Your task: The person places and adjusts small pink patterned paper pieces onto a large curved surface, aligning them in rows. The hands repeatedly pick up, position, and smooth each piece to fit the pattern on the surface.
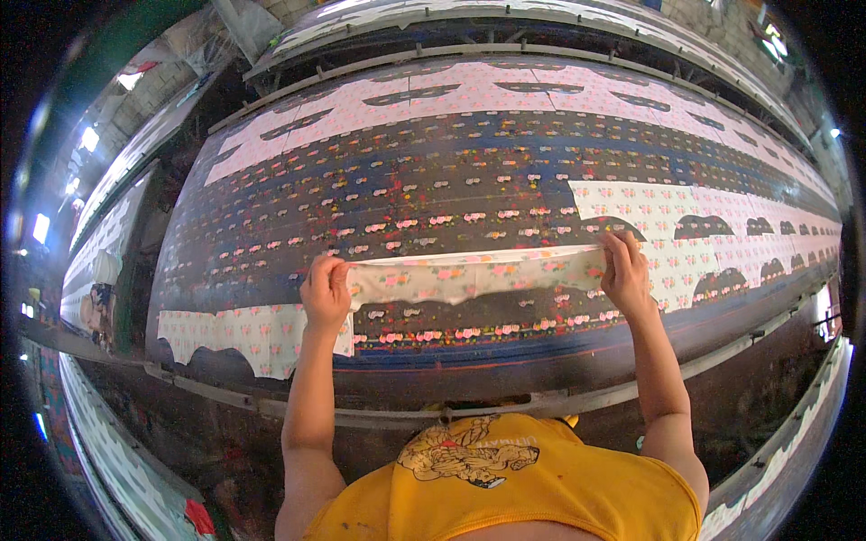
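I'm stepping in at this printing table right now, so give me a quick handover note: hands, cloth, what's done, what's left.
Left hand and right hand each pinch an end of a floral cloth piece, lifted and stretched over the long print table. Printed pieces lie on the table at the near left, the right and along the far side. The held piece is not laid flat.

Fabric strip (469,275) edges under fingers (329,279)

Long, dark, paint-stained printing table (433,171) running across a dim workshop. More long cloth-covered tables (541,22) behind and beside, set parallel. Grey metal rail (631,388) along the near edge. Bright daylight from small openings (88,138) at left and upper right.
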A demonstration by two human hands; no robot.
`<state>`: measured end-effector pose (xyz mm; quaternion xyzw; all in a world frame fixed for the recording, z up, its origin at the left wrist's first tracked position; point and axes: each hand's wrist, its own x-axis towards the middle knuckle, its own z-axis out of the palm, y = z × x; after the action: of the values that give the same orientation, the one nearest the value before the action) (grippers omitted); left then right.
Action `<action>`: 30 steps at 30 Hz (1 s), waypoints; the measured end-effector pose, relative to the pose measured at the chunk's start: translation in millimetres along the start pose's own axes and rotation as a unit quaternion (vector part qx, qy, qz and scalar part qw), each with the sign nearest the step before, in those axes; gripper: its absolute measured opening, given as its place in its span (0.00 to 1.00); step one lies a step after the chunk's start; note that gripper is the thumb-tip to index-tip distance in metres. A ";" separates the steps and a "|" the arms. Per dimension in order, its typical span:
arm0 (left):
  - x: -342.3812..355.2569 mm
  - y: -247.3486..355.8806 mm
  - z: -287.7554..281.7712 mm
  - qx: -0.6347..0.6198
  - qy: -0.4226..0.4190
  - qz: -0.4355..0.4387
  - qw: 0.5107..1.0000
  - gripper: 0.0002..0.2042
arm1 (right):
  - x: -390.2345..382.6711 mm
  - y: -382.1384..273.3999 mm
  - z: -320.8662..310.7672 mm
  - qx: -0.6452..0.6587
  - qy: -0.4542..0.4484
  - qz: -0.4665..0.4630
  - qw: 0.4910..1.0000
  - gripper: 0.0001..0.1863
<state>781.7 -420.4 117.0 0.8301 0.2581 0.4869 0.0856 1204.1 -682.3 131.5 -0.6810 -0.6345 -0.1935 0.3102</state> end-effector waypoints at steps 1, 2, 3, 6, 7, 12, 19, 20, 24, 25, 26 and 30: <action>-7.9 6.1 -10.5 0.007 -0.005 0.007 1.000 0.04 | -8.5 -5.4 -8.3 0.013 -0.013 -0.002 1.000 0.20; -12.5 10.5 -20.2 0.028 -0.014 0.021 0.999 0.05 | -14.2 -9.2 -15.2 0.027 -0.021 -0.006 0.999 0.19; -19.4 15.4 -26.9 0.037 -0.026 0.017 0.999 0.04 | -20.8 -13.6 -20.5 0.040 -0.030 -0.010 0.999 0.19; -42.7 23.8 -38.2 0.040 -0.054 0.010 0.998 0.05 | -43.3 -26.8 -21.7 0.060 -0.066 0.019 0.996 0.19; -51.0 20.2 -34.6 0.044 -0.071 0.007 0.997 0.05 | -49.5 -27.1 -16.0 0.069 -0.080 0.024 0.994 0.20; -96.3 -10.1 4.7 0.089 -0.196 -0.036 0.976 0.06 | -74.9 -12.9 37.2 0.053 -0.234 0.033 0.970 0.36; -107.7 -41.8 37.4 0.193 -0.334 -0.084 0.919 0.08 | -70.1 4.2 77.2 0.022 -0.284 0.054 0.957 0.18; -108.1 -40.1 38.2 0.210 -0.359 -0.099 0.904 0.09 | -69.2 2.7 77.8 0.010 -0.295 0.066 0.953 0.18; -97.3 -28.8 38.1 0.199 -0.266 -0.065 0.941 0.11 | -67.1 2.7 78.2 -0.071 -0.307 0.108 0.943 0.20; -86.0 -20.1 38.6 0.175 -0.248 -0.054 0.951 0.11 | -67.1 3.4 77.2 -0.067 -0.289 0.100 0.950 0.18; -71.8 -7.7 37.5 0.151 -0.229 -0.045 0.961 0.12 | -65.0 3.2 75.3 -0.062 -0.272 0.090 0.956 0.16; -33.8 27.0 49.0 0.051 -0.213 -0.013 0.976 0.10 | -62.3 1.1 80.3 -0.036 -0.215 0.010 0.976 0.12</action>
<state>819.4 -455.4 76.7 0.9146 0.2695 0.2836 0.1027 1187.3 -675.0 31.6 -0.7236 -0.6722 -0.0618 0.1441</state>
